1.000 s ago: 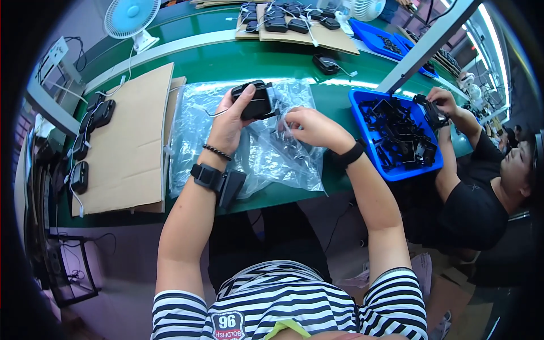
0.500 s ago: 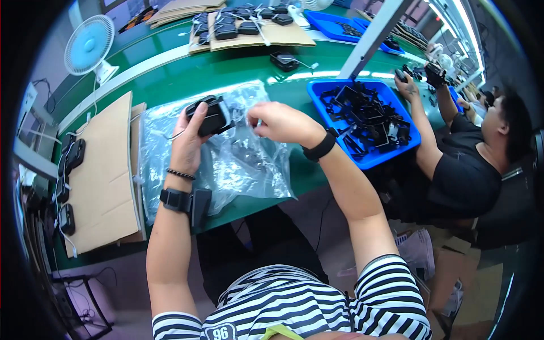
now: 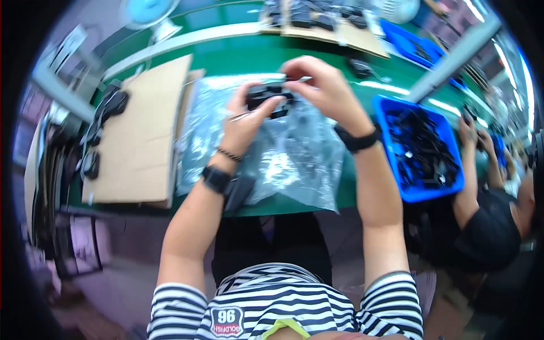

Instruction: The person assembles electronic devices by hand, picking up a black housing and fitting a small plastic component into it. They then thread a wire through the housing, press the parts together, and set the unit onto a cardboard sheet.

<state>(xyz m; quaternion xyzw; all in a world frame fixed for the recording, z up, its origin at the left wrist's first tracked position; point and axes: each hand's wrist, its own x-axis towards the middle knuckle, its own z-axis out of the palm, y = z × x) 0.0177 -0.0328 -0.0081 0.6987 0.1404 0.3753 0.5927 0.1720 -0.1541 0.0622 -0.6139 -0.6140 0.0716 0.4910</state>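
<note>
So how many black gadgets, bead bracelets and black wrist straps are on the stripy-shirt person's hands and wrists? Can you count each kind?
Black gadget, in the left hand: 1
Bead bracelet, on the left: 1
Black wrist straps, one each side: 2
Total: 4
</note>
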